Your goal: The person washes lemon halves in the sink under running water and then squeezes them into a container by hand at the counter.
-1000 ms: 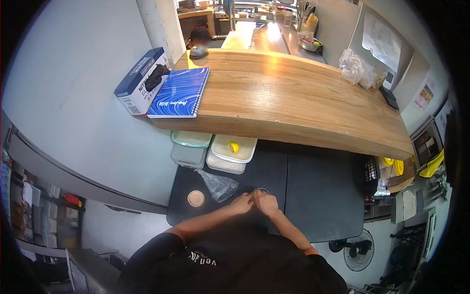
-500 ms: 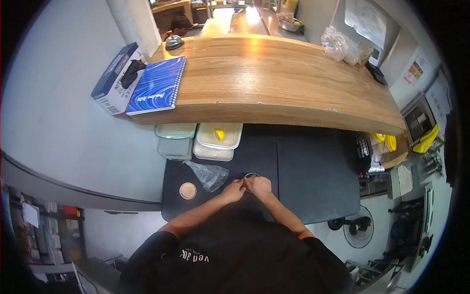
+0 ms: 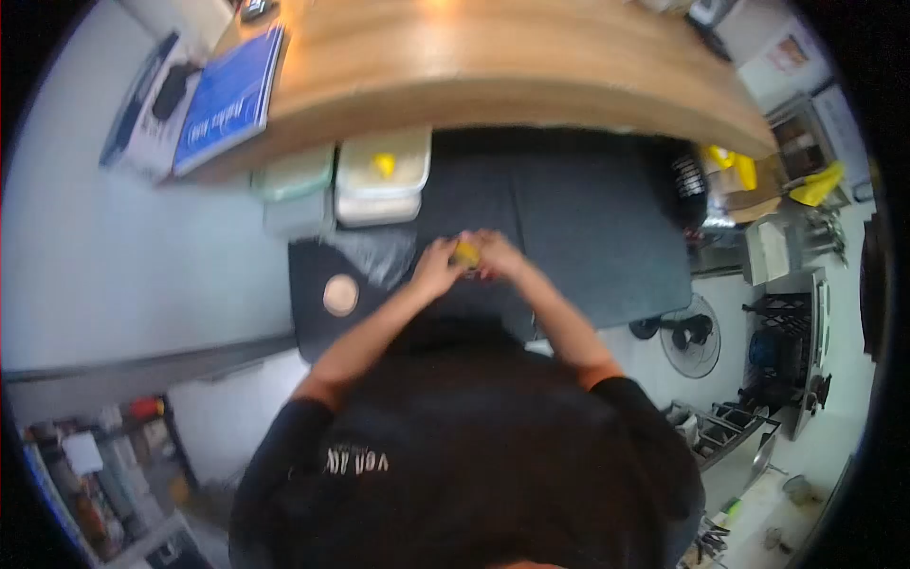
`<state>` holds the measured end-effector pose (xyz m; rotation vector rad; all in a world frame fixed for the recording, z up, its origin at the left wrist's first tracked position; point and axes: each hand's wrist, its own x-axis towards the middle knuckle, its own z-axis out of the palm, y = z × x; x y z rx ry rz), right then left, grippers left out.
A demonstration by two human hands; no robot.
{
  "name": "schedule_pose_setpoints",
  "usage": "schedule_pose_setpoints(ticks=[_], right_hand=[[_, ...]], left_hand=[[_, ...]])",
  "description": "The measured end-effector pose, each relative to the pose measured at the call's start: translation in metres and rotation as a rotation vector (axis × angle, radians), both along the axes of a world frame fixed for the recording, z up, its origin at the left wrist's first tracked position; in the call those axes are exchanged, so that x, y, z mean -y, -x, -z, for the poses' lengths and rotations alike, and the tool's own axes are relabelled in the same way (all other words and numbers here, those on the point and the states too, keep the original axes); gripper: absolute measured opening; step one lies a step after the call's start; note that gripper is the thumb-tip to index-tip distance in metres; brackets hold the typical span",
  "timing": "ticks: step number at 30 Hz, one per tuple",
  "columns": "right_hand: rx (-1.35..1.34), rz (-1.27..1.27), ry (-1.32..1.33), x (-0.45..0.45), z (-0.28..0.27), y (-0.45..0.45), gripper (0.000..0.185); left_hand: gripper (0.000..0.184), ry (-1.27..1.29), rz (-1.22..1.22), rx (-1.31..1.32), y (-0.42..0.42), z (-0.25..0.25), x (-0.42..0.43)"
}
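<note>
A small yellow thing (image 3: 465,254), too blurred to name, is held between my two hands above the dark table. From its left side the curled fingers of my left hand (image 3: 438,266) grip it. My right hand (image 3: 497,252) closes on it from the right, fingers bent toward the left hand. A bit of red shows just under the right hand, its kind unclear. Left of the hands lies a crumpled clear plastic bag (image 3: 377,259). Beyond that is a round, flat, pale disc (image 3: 340,295).
Stacked lidded containers (image 3: 381,206) stand at the back left, with a yellow lemon piece (image 3: 383,164) on top. A raised wooden counter (image 3: 474,71) overhangs the table (image 3: 602,251). It holds a blue notebook (image 3: 232,100) and a glove box (image 3: 152,119). A fan (image 3: 690,334) stands at right.
The view has tilted down, so everything sits higher in frame. More of the yellow thing shows between my hands, and the round rim that was beneath them is no longer visible.
</note>
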<state>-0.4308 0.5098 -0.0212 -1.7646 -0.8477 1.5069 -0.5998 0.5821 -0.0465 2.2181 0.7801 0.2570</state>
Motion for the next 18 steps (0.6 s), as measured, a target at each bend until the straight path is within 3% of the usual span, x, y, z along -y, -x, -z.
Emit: schedule_pose_setpoints(ticks=[3, 7, 10, 12, 13, 15, 18], right_hand=[[-0.084, 0.051, -0.035, 0.004, -0.012, 0.0, 0.037], [-0.245, 0.07, -0.112, 0.008, 0.015, -0.009, 0.039], [-0.046, -0.026, -0.12, 0.012, -0.002, -0.007, 0.04], [0.287, -0.073, -0.09, 0.011, -0.015, 0.003, 0.037], [0.289, -0.075, -0.092, 0.012, -0.015, 0.007, 0.037], [0.626, -0.12, -0.361, 0.015, -0.011, 0.013, 0.035], [0.795, -0.135, -0.413, 0.009, -0.005, 0.009, 0.031]], left_hand=[[0.04, 0.073, -0.145, 0.112, -0.001, 0.008, -0.006], [0.03, 0.149, -0.237, 0.034, 0.002, -0.008, -0.008], [0.027, 0.093, -0.229, 0.039, 0.001, -0.011, -0.007], [0.027, 0.129, -0.27, 0.091, 0.0, -0.007, -0.008], [0.027, 0.128, -0.272, 0.093, 0.0, -0.006, -0.009], [0.027, 0.328, -0.335, 0.044, 0.0, -0.008, -0.009], [0.027, 0.395, -0.313, -0.018, 0.0, -0.006, -0.012]])
